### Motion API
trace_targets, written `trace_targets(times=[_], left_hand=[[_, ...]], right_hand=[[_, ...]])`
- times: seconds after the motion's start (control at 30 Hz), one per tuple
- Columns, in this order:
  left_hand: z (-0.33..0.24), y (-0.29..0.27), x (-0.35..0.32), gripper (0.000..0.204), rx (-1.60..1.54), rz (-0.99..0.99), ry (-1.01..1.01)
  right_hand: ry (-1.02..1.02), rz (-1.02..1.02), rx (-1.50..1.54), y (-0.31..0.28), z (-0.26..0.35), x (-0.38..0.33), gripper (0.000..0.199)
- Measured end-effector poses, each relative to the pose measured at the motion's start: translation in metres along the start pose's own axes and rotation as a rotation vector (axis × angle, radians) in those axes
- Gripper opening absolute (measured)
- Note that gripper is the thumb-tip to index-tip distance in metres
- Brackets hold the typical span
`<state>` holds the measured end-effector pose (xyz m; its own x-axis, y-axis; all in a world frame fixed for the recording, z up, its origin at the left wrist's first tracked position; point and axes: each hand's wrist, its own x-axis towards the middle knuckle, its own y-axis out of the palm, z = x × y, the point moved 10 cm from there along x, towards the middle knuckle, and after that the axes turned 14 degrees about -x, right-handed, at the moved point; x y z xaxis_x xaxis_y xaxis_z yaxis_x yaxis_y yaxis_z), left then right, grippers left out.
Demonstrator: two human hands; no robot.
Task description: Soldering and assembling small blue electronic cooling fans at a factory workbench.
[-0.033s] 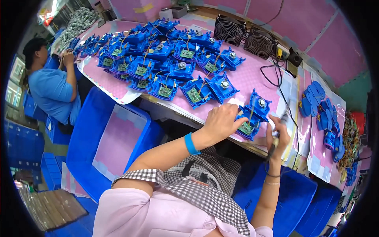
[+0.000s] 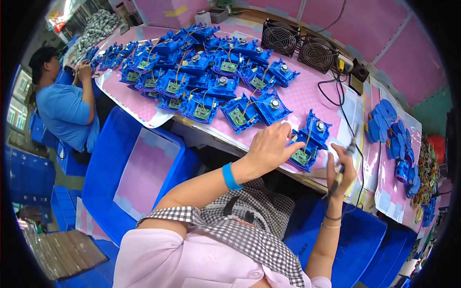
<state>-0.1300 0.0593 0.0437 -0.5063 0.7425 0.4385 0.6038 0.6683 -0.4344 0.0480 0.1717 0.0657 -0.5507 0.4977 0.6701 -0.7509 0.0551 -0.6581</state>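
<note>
My left hand (image 2: 272,150) grips the left edge of a blue plastic housing (image 2: 305,165) near the table's front edge; its fingertips are partly hidden. A green circuit board (image 2: 301,156) sits inside this housing. Joined behind it is a second blue half with a round silver speaker (image 2: 320,126). Just to the right, my right hand (image 2: 343,168) is closed round a soldering iron (image 2: 340,176), held apart from the housing. Its dark cord trails below the hand and loops up the table.
Many similar blue housings (image 2: 192,81) crowd the table's left and back. Two black fans (image 2: 317,54) stand at the back wall. Blue parts (image 2: 382,120) and coloured wires (image 2: 426,165) lie at right. A blue bin (image 2: 103,187) stands left, where another person (image 2: 65,103) sits.
The whole view shifts very slightly. My right hand, with the soldering iron, moves a touch to the right. My left hand stays on the housing.
</note>
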Motion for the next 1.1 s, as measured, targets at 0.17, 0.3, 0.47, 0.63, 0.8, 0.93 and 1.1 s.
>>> trace_targets(times=[0.17,0.3,0.47,0.63,0.8,0.93,1.1], left_hand=[[-0.011,0.025,0.008,0.030,-1.247,0.103,-0.436],[-0.051,0.044,0.006,0.033,-1.327,0.024,-0.280],[-0.004,0.017,0.019,0.024,-1.484,-0.065,-0.453],[0.028,0.014,0.005,0.013,-1.509,0.057,-0.727],[0.004,0.027,0.022,0.022,-0.595,0.340,-0.367],[-0.023,0.025,0.043,0.017,-0.031,0.234,0.109],[-0.020,0.031,0.060,0.011,0.026,0.179,0.149]], right_hand=[[0.094,-0.103,0.281,-0.015,0.029,-0.017,0.036],[0.161,-0.095,0.265,-0.007,0.046,-0.038,0.037],[0.299,-0.191,0.400,-0.039,0.007,-0.022,0.035],[0.481,-0.092,0.507,-0.042,-0.044,-0.025,0.075],[0.631,0.046,0.669,-0.012,-0.049,-0.040,0.028],[0.676,-0.003,0.643,0.004,-0.045,-0.044,0.023],[0.759,-0.024,0.697,0.019,-0.049,-0.043,0.024]])
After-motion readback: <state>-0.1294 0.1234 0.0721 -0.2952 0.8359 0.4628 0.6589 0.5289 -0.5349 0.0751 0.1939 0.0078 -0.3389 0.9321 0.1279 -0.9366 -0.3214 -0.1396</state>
